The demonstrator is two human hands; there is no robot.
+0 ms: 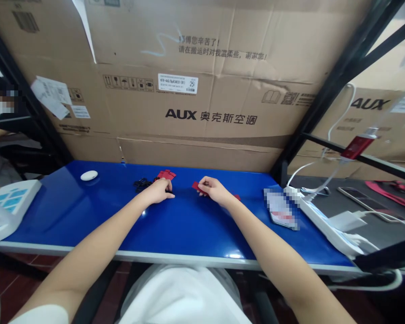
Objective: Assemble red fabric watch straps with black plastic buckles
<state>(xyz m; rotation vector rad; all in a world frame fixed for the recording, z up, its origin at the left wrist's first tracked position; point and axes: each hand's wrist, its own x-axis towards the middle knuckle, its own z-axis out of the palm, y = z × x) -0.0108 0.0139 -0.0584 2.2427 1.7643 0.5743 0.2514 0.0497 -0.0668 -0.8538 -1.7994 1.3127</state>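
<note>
My left hand (158, 190) is low over the blue table, its fingers curled and thumb stretched out. A bit of black cord (169, 192) shows between its thumb and fingers; the rest of the grip is hidden. Beside that hand lies a tangle of black cords (142, 183), with a small stack of red flat pieces (167, 174) just behind. In my right hand (212, 189), thumb and fingers pinch one small red flat piece (195, 185). Another red piece (237, 197) lies on the table, partly covered by my right wrist.
A white oval object (89, 175) lies at the back left, near a white-and-blue device (13, 202). At the right are a phone (281, 209) and a white power strip (327, 222) with cables. Cardboard (138, 117) walls off the back; black frame posts (281, 173) flank the blue table (195, 229).
</note>
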